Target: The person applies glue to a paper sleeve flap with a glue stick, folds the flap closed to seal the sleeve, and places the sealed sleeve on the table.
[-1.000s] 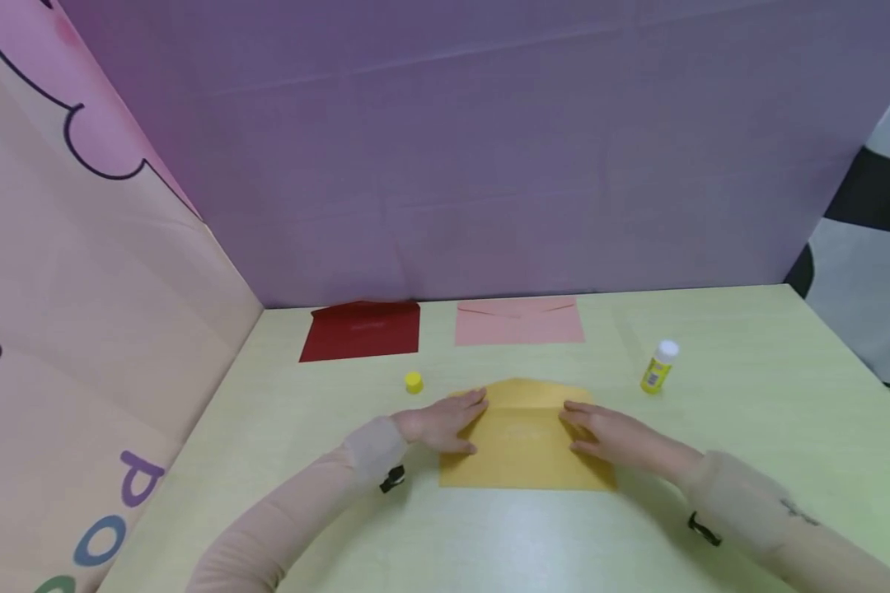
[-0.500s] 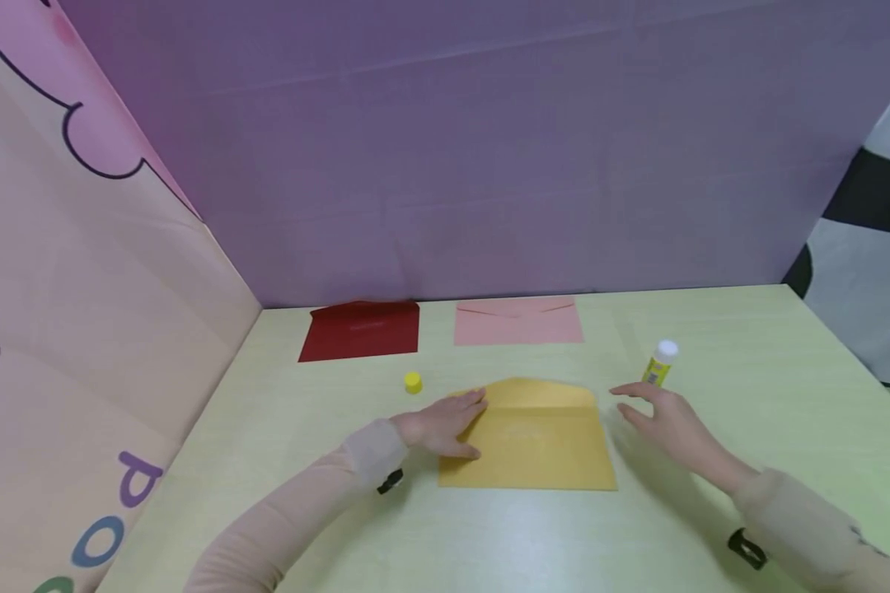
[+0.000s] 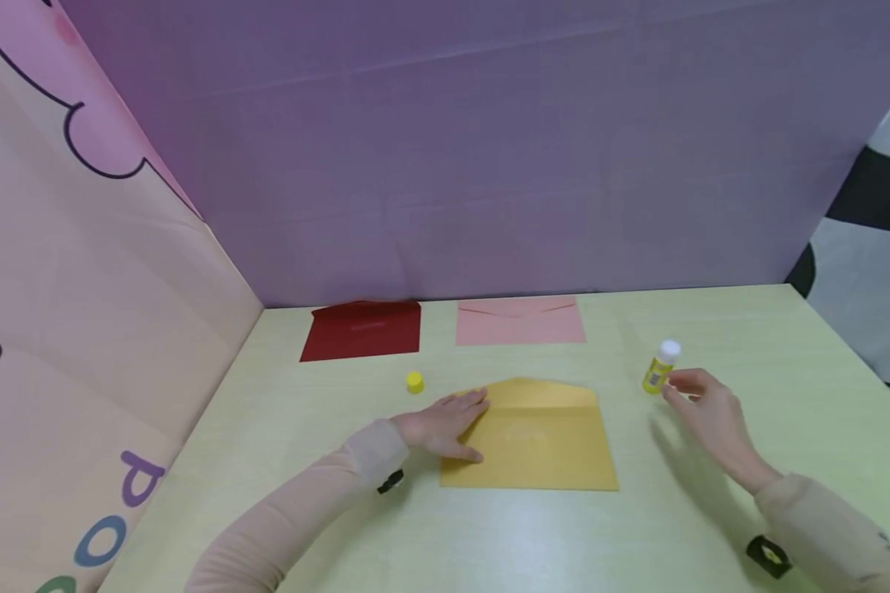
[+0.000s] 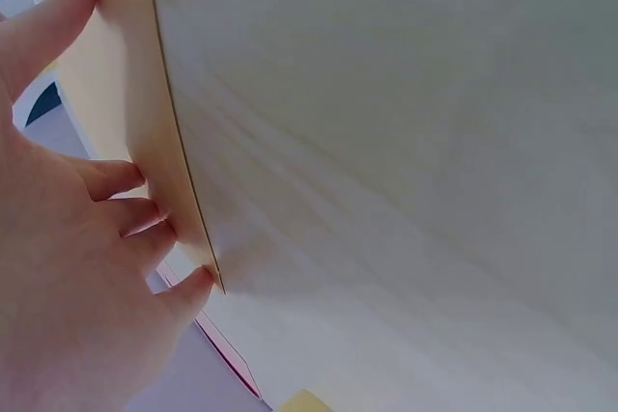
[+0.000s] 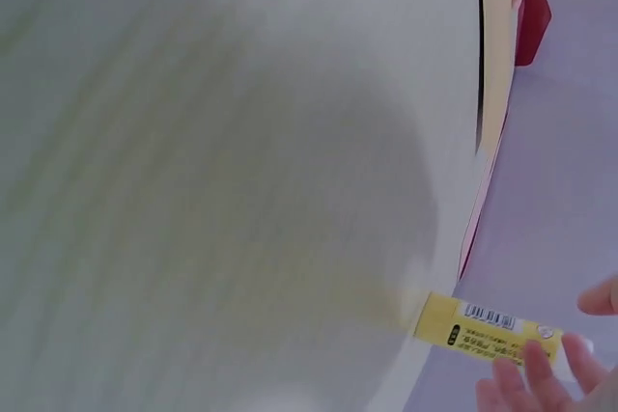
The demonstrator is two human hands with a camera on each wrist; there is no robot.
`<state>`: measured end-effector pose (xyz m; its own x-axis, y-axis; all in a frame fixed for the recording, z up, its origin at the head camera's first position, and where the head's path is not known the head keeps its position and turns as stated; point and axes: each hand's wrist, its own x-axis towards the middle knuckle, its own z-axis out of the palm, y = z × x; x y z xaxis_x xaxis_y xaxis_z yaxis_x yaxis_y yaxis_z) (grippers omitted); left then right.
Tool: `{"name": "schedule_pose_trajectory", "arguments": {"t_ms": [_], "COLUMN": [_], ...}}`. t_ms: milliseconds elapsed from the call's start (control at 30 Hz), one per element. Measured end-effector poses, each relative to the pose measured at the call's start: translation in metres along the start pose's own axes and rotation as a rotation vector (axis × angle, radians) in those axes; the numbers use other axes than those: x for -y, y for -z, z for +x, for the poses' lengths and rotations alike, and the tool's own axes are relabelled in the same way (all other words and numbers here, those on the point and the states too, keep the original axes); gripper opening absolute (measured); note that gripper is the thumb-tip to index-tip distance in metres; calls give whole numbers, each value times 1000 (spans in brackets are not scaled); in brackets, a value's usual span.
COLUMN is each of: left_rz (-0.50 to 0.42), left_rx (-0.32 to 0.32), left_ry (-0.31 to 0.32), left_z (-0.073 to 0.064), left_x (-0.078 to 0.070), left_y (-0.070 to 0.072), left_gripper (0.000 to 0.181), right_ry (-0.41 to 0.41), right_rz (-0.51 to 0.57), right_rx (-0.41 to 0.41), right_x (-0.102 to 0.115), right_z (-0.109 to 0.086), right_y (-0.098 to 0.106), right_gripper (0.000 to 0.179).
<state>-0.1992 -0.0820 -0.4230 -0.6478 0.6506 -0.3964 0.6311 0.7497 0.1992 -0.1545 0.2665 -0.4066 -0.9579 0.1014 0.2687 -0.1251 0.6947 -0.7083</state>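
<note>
A yellow envelope point(image 3: 545, 449) lies on the table with its flap unfolded toward the back. My left hand point(image 3: 447, 424) rests on its left part, fingers spread; in the left wrist view the fingertips touch the envelope point(image 4: 135, 74) near its edge. At the right stands a yellow glue stick point(image 3: 656, 375) with a white top. My right hand point(image 3: 715, 424) is beside it, thumb and fingers bent toward it. In the right wrist view the thumb stands apart from the glue stick point(image 5: 478, 325), with the fingers close along its other side; whether they touch it I cannot tell.
A small yellow cap point(image 3: 414, 382) sits behind my left hand. Farther back lie a dark red envelope point(image 3: 363, 332) and a pink envelope point(image 3: 520, 328), near the purple backdrop point(image 3: 445, 165). A printed cloth wall point(image 3: 81, 288) borders the table's left side.
My right hand has left the right part of the yellow envelope and moved right, up to the glue stick. The left hand has stayed on the envelope.
</note>
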Motion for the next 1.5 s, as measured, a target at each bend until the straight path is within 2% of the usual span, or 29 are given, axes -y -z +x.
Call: {"name": "schedule_pose_trajectory", "arguments": {"t_ms": [267, 533, 700, 900, 1167, 1500], "left_rz": [-10, -28, -35, -32, -19, -22], "left_rx": [22, 19, 14, 10, 8, -3], "left_ry": [19, 19, 6, -2, -3, -11], "left_z": [0, 1, 1, 2, 3, 3], "left_x": [-1, -1, -1, -1, -2, -2], "left_y": [1, 1, 1, 2, 2, 1], "left_gripper": [87, 87, 87, 87, 87, 86], "right_ry": [-147, -218, -239, -252, -226, -193], "right_rz": [66, 164, 218, 219, 196, 207], "right_rx": [35, 111, 155, 172, 160, 173], "right_x": [-4, -13, -14, -13, -13, -4], "right_z": [8, 22, 27, 30, 29, 28], "right_y": [2, -6, -11, -13, -16, -17], "right_gripper": [44, 58, 60, 57, 47, 48]}}
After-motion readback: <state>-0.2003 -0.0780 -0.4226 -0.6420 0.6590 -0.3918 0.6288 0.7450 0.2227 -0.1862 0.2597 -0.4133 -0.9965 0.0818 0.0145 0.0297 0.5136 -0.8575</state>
